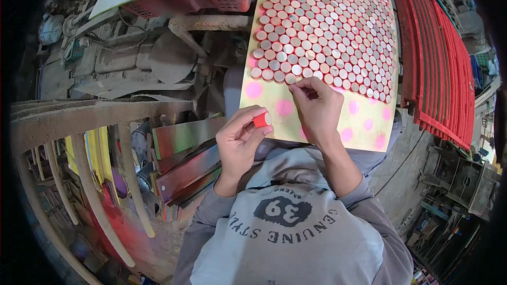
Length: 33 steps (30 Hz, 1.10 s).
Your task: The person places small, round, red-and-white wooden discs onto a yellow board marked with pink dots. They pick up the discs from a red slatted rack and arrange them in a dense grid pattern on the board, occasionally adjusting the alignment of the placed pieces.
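Observation:
Between the thumb and fingers of my left hand [237,140] is a small red cylinder with a pale round end [262,120], held just over the near left part of a pale yellow board [317,121]. The board rests across my lap. Many similar cylinders [317,37] stand upright on it in tight rows, pale tops up and red sides showing. My right hand [321,108] is closed in a pinch at the nearest row, its fingertips by a cylinder [291,78] at that row's edge. Whatever lies between those fingertips is hidden.
Pink round spots [284,107] mark the board's near strip. A stack of red slatted panels [435,58] stands to the right. On the left are a wooden chair-like frame [105,119] and painted boards [187,174]. A red plastic crate [227,0] sits under a pale sheet at the far left.

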Each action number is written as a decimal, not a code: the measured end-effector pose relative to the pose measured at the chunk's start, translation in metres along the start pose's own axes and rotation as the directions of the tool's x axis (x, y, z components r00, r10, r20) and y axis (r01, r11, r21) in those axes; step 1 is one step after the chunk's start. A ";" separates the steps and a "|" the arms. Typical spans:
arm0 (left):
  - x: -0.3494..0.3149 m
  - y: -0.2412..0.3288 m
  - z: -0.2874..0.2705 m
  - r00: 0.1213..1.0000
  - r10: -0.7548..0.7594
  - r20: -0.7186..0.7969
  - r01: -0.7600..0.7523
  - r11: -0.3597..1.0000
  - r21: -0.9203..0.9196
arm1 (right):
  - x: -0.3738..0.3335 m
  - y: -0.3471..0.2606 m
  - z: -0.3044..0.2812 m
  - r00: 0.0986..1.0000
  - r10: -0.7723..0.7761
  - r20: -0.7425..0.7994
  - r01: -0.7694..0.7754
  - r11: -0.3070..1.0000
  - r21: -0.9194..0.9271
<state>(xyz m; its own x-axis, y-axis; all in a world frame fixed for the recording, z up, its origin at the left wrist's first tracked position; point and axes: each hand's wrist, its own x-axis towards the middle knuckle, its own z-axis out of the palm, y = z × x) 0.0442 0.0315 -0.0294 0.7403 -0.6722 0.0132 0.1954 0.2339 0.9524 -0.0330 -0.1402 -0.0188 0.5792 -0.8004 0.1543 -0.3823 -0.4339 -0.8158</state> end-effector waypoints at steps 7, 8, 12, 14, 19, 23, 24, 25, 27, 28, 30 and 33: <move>0.003 -0.002 0.003 1.000 -0.009 -0.006 0.009 0.999 -0.031 | 0.001 -0.001 0.000 1.000 0.009 0.018 -0.009 1.000 0.005; 0.003 -0.002 0.004 1.000 -0.025 -0.013 0.025 0.999 -0.032 | 0.001 -0.002 -0.001 1.000 0.005 0.018 -0.005 1.000 0.009; 0.004 -0.005 0.006 0.997 -0.076 -0.009 0.074 0.987 -0.144 | -0.002 -0.005 -0.011 0.998 -0.042 0.037 0.042 0.999 0.007; 0.005 -0.006 0.005 0.995 -0.089 0.039 0.094 0.985 -0.145 | -0.006 -0.011 -0.026 0.983 -0.081 0.165 0.068 0.994 0.085; 0.007 0.000 0.005 0.968 -0.180 0.176 0.204 0.970 -0.129 | -0.019 -0.034 -0.054 0.823 -0.295 0.486 0.112 0.923 0.369; 0.008 0.004 0.005 0.933 -0.222 0.283 0.268 0.954 -0.136 | -0.018 -0.028 -0.066 0.792 -0.381 0.477 0.251 0.915 0.314; 0.008 0.004 0.005 0.925 -0.229 0.304 0.272 0.956 -0.107 | -0.020 -0.027 -0.068 0.793 -0.364 0.489 0.231 0.922 0.311; 0.009 0.005 0.007 0.923 -0.246 0.295 0.291 0.950 -0.118 | -0.021 -0.027 -0.068 0.792 -0.347 0.502 0.211 0.927 0.309; 0.009 0.008 0.010 0.920 -0.280 0.274 0.327 0.935 -0.140 | -0.018 -0.027 -0.066 0.790 -0.400 0.464 0.286 0.910 0.299; 0.009 0.009 0.008 0.913 -0.294 0.283 0.344 0.927 -0.149 | -0.017 -0.027 -0.065 0.789 -0.428 0.441 0.326 0.900 0.291; 0.008 0.011 -0.002 0.899 -0.319 0.298 0.379 0.910 -0.168 | -0.014 -0.022 -0.068 0.817 -0.371 0.442 0.284 0.925 0.252; 0.009 0.016 -0.013 0.871 -0.333 0.362 0.409 0.899 -0.156 | -0.013 -0.016 -0.061 0.928 -0.172 0.331 0.128 0.980 0.152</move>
<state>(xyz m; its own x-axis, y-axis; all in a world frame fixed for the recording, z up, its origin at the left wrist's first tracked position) 0.0621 0.0387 -0.0183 0.3470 -0.9173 -0.1955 0.5785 0.0452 0.8145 -0.0781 -0.1479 0.0263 0.8418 -0.5307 0.0990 -0.1912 -0.4646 -0.8646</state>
